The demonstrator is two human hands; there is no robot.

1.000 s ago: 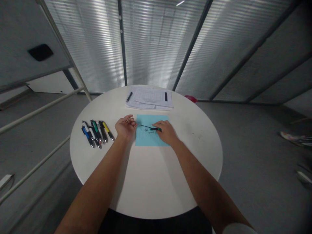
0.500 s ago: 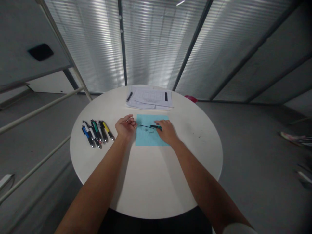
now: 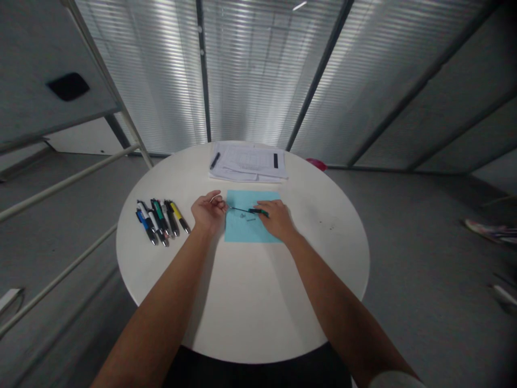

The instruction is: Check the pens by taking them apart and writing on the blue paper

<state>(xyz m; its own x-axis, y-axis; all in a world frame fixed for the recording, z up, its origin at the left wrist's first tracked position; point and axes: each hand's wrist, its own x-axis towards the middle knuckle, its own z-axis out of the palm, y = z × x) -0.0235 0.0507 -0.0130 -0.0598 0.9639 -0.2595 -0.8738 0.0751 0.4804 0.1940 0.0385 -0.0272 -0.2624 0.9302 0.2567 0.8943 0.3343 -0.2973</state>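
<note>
Lightly, the right hand (image 3: 278,220) pinches a slim, stiff screwdriver (image 3: 254,211) by its green handle, while the left hand (image 3: 209,211) curls narrowly, any hold too small to tell.

Smooth white tabletop (image 3: 246,307) — glossy plastic pens (image 3: 160,222), metal screwdriver shaft (image 3: 240,209), matt blue paper (image 3: 244,231).

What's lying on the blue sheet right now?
On the blue sheet: a green-handled screwdriver under the right hand, and small metal parts. Whatever lies beneath that hand is hidden.

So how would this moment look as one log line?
right hand: grips green-handled screwdriver | left hand: beside its tip | place: blue paper
</note>
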